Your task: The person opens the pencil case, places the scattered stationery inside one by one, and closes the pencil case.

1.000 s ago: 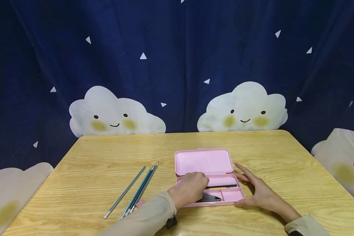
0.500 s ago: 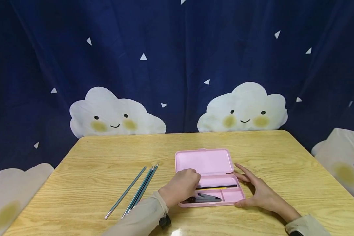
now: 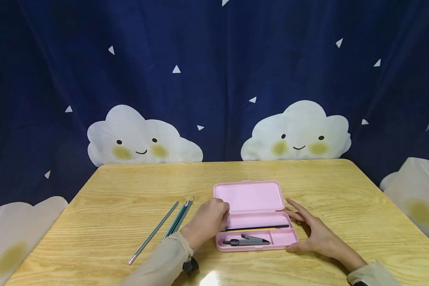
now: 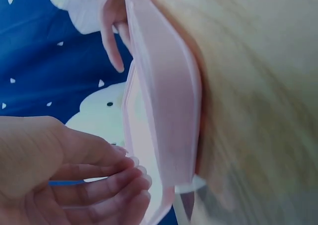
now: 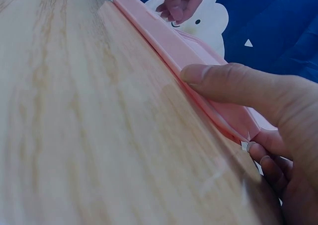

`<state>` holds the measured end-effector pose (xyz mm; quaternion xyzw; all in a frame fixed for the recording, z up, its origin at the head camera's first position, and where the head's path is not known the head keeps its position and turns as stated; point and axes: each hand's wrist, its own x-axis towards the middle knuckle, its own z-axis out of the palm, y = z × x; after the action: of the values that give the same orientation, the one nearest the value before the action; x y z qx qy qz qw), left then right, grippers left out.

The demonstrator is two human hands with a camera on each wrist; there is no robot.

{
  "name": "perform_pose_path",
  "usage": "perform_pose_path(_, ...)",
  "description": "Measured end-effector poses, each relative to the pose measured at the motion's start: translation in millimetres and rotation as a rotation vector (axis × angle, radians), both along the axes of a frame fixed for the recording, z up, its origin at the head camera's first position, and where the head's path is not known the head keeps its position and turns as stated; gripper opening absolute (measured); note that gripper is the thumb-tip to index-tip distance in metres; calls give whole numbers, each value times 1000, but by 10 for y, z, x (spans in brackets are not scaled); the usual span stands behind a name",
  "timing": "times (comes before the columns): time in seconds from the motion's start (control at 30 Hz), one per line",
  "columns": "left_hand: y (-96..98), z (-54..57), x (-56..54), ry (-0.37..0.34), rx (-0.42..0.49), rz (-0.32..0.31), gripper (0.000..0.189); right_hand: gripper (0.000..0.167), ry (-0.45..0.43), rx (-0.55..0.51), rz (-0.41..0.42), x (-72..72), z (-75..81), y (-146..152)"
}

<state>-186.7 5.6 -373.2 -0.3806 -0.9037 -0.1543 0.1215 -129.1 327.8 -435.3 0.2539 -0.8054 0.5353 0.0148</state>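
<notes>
A pink pencil case point(image 3: 285, 237) lies with its lid point(image 3: 248, 196) raised at the back. Inside it, a black pencil and a yellow one point(image 3: 261, 228) lie in the long back compartment, and a grey compass point(image 3: 248, 240) lies in the front left one. My left hand point(image 3: 206, 222) hovers at the case's left end, fingers loosely bent and fingertips close together point(image 4: 94, 178); nothing shows between them. With the thumb on the front wall and the fingers at the far side, my right hand point(image 3: 316, 236) grips the case's right end point(image 5: 164, 41).
Several green pencils point(image 3: 176, 220) lie bunched left of the case, partly behind my left sleeve point(image 3: 164, 258). One separate green pencil point(image 3: 153, 232) lies farther left on the wooden table point(image 3: 93, 222). A dark blue curtain point(image 3: 214, 71) hangs behind the table.
My left hand has moved left from over the case's middle to its left end, uncovering the compass and more of the black and yellow pencils. The right hand has stayed on the case.
</notes>
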Motion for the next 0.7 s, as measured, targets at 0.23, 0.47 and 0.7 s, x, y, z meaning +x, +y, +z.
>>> perform_pose_path(0.23,-288,29,-79,-20,74,41,22,113,15,26,-22,-5,-11,-17)
perform_pose_path(0.47,-693,134,-155,-74,43,171,25,113,8,8,-5,2,-5,-18)
perform_pose_path(0.7,-979,97,-121,-137,5,257,40,113,23,-3,8,-4,-15,-6)
